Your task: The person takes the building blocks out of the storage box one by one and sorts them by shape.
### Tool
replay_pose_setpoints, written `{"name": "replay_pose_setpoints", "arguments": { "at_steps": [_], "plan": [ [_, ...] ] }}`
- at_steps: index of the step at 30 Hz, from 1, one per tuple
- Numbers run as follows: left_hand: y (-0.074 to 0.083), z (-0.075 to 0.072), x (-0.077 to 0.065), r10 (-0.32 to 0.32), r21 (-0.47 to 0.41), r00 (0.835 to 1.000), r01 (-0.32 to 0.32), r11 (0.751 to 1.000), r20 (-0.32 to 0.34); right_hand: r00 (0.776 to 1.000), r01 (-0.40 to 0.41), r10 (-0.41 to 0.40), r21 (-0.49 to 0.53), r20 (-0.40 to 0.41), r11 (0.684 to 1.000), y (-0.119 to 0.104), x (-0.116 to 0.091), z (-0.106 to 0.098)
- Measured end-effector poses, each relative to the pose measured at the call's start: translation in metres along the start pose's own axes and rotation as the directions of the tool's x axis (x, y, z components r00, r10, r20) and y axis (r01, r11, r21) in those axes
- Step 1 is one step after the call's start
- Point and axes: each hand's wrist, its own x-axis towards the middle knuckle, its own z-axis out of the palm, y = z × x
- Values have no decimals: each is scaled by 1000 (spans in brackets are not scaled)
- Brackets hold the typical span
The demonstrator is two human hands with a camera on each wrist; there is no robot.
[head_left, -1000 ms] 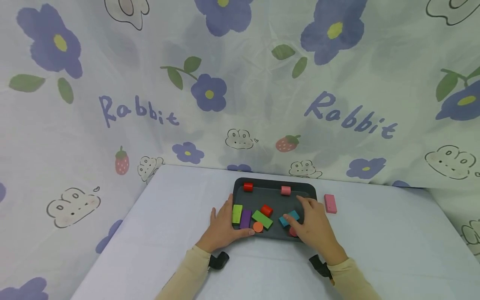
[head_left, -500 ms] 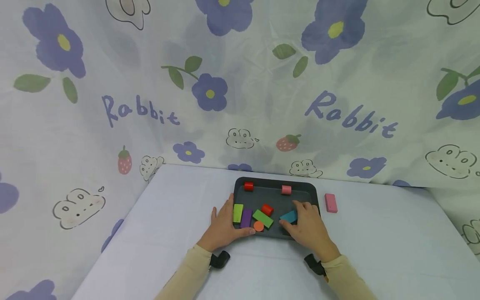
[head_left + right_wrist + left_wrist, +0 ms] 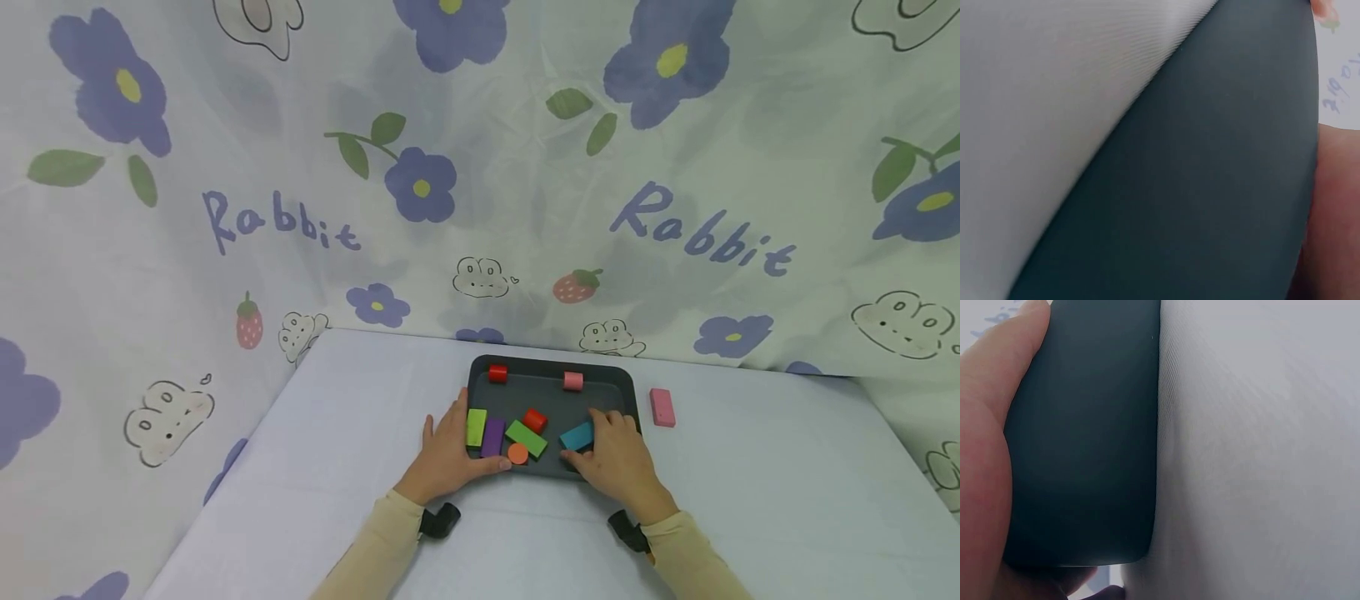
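A dark rectangular tray (image 3: 558, 363) holds several coloured blocks. My left hand (image 3: 446, 454) rests at its front left corner, thumb along the front rim, fingers straight along the left side. In the left wrist view the thumb lies beside the tray's dark outer wall (image 3: 1091, 437). Over the front right of the tray, my right hand (image 3: 618, 458) is close around a blue block (image 3: 576, 435), thumb and index on either side of it; I cannot tell whether they grip it. The block's right end is hidden by the fingers.
Inside the tray lie a lime block (image 3: 476, 427), a purple block (image 3: 492, 437), a green block (image 3: 527, 439), an orange cylinder (image 3: 517, 453), two red cylinders (image 3: 535, 419) and a pink cylinder (image 3: 573, 381). A pink block (image 3: 662, 407) lies on the white table (image 3: 750, 475), right of the tray.
My right hand has moved slightly left and down over the tray, covering a red round piece beside the blue block. The blue block has turned a little. My left hand has stayed put.
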Motion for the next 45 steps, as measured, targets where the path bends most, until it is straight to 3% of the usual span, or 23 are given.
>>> {"name": "replay_pose_setpoints", "arguments": {
  "at_steps": [20, 37, 45],
  "plan": [
    [-2, 1, 0, 3, -4, 1000, -3, 1000, -1, 997, -65, 63, 28, 50, 998, 0, 2, 0],
    [1, 0, -1, 11, -17, 1000, -11, 1000, -6, 998, -68, 67, 73, 16, 995, 3, 3, -1],
    [-1, 1, -1, 12, -13, 1000, -12, 1000, -7, 1000, -22, 23, 90, -5, 996, 3, 3, -8]
  ]
}}
